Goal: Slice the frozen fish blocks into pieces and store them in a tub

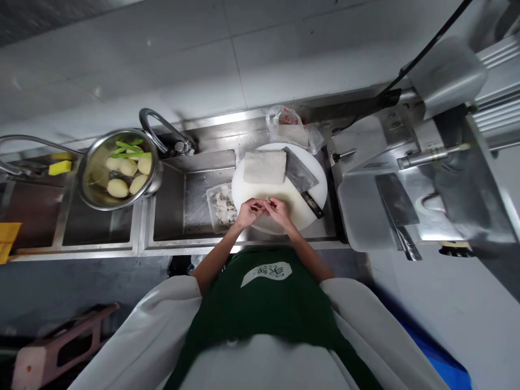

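My left hand and my right hand meet over the near edge of a round white cutting board. Their fingers are pinched together around something small and pale that I cannot make out. Just beyond them lies a flat whitish-grey slab. A cleaver rests flat on the board to its right, its black handle pointing toward me. Left of my left hand stands a clear plastic tub holding pale torn pieces.
A steel bowl of peeled potatoes and green stalks sits left of the faucet. Behind the board is a plastic bag. At right, a slicing machine and a second cleaver occupy the counter. A pink stool stands on the floor.
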Tool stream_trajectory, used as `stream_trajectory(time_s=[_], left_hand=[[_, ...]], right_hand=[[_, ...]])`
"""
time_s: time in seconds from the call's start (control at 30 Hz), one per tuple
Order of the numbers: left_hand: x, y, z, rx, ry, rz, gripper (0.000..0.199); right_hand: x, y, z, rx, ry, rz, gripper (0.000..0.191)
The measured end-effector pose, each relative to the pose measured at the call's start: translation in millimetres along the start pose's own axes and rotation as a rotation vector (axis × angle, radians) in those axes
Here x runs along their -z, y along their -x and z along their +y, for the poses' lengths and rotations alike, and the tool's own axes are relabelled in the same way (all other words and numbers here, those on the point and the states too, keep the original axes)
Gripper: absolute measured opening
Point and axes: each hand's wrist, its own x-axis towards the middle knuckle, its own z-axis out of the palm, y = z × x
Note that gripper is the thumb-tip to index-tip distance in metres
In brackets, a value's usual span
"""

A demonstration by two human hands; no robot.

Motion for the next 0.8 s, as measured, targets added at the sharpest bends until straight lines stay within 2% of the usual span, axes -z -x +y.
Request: stream_trajectory(time_s=[0.23,0.47,0.6,0.7,0.8], left_hand=[[1.6,-2,12,0.172,0.262,-0.027,0.038],[-4.2,-7,15,0.137,0.253,-0.023,0.036],[-11.9,-8,11,0.114,0.241,0.053,0.032],[-11.7,-11,5,0.176,0.317,0.118,0.026],[-8.2,-14,-2,0.280,0.429,0.256,0.025]], right_hand=[[5,3,-7,-0.050,-0.135,-0.121,0.053],[9,2,-5,-0.043,-0.139,-0.180,0.054],[12,-2,0,-0.017,-0.102,-0.160,0.050],[15,-4,3,0.012,-0.071,-0.178,0.046],[18,-2,4,0.042,-0.012,-0.062,0.040]])
